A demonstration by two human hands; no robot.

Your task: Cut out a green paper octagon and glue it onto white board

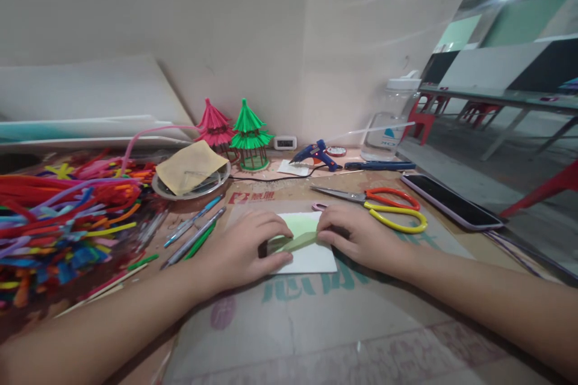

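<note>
A light green strip that looks like folded paper (298, 242) spans the gap between my two hands. My left hand (253, 246) has its thumb and fingers closed at the strip's left end. At the other end, my right hand (354, 237) pinches it between thumb and fingertips. Beneath them lies a square white sheet (311, 261), its upper part tinted pale green. Just past my right hand are scissors (397, 210) with orange and yellow handles. The fingers partly hide both ends of the strip.
Pipe cleaners (67, 234) heap up at left, beside pens (194, 234) and a dish (192, 192). Behind stand pink (214, 123) and green (249, 132) pavilion models, a glue gun (318, 153) and a bottle (391, 120). A phone (451, 201) lies right. Cardboard (289, 337) covers the table.
</note>
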